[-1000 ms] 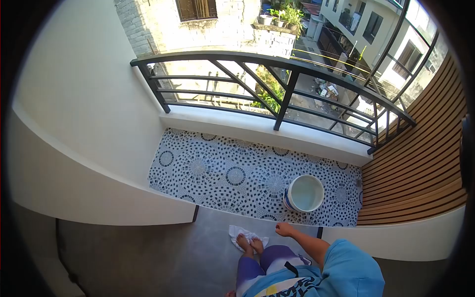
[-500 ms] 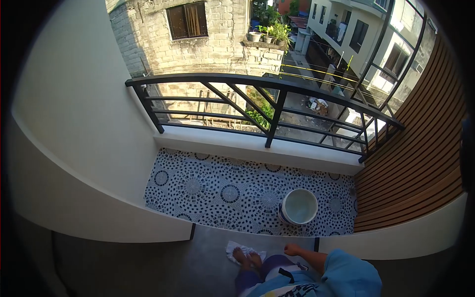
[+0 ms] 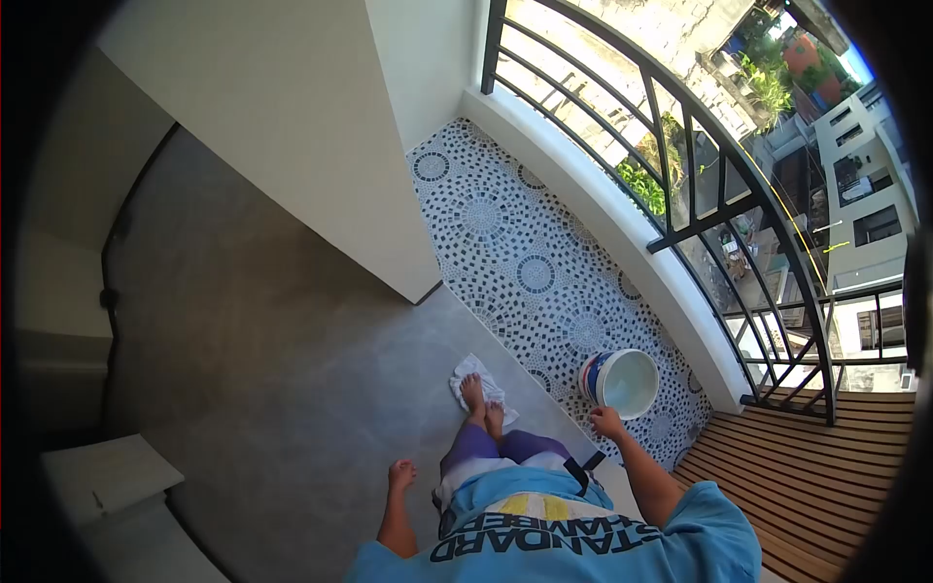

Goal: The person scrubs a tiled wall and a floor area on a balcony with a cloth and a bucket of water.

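Observation:
My right hand (image 3: 607,423) hangs at my side with its fingers curled in and nothing visible in them. In view it is just below the rim of a white bucket (image 3: 590,377) with a blue and red label, which holds pale, cloudy liquid. Out to the left, my left hand (image 3: 401,474) hangs above the grey floor, its fingers loosely bent and a little apart, holding nothing. Under my bare feet lies a crumpled white cloth (image 3: 466,367).
Patterned mosaic tile (image 3: 535,275) covers the balcony, beside the smooth grey floor (image 3: 292,340). A black metal railing (image 3: 714,146) stands on a low white curb (image 3: 622,214). Wall corner (image 3: 423,291) juts in at left; wood slats (image 3: 807,476) are at right. A pale cabinet (image 3: 117,476) stands lower left.
My view has turned left and down, showing more of the indoor floor. My left hand has come into view. The cloth is still under my feet, and the bucket stands on the tile.

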The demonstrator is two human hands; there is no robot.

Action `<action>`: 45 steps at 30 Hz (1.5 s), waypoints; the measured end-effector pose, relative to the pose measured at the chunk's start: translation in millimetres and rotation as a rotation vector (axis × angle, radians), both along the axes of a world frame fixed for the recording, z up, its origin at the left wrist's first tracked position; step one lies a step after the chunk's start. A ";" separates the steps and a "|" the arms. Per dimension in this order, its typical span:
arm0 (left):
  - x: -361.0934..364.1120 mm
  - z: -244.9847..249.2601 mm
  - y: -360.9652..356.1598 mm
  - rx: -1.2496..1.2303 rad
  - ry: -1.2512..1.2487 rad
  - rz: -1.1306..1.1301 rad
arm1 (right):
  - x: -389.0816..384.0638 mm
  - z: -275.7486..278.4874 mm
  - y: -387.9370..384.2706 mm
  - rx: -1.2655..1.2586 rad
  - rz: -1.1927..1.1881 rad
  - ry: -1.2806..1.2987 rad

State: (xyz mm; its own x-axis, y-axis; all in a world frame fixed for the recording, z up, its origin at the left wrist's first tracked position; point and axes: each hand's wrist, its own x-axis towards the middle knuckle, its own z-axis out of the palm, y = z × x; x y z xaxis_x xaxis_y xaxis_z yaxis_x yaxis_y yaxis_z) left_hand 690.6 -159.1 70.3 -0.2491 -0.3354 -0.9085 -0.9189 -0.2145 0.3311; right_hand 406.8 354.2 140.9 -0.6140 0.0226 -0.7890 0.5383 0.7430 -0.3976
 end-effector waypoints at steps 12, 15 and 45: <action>-32.1 60.9 2.2 -0.063 0.096 0.068 | -29.6 -28.2 -79.3 -0.220 0.167 0.013; -1.9 82.7 -6.1 -0.065 -0.040 -0.040 | -23.3 -51.7 -79.9 -0.225 0.065 0.049; -132.8 -233.0 112.3 0.336 0.367 -0.199 | 37.9 -426.1 -222.9 -0.061 0.532 0.028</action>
State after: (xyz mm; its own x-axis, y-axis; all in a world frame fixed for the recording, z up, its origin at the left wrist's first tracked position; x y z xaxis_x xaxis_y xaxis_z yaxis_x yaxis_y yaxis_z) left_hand 557.8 -46.8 -162.7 -0.6001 0.0452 -0.7987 -0.7891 -0.1973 0.5817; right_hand 444.7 131.3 -285.2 -0.5487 -0.3432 -0.7624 0.0821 0.8854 -0.4576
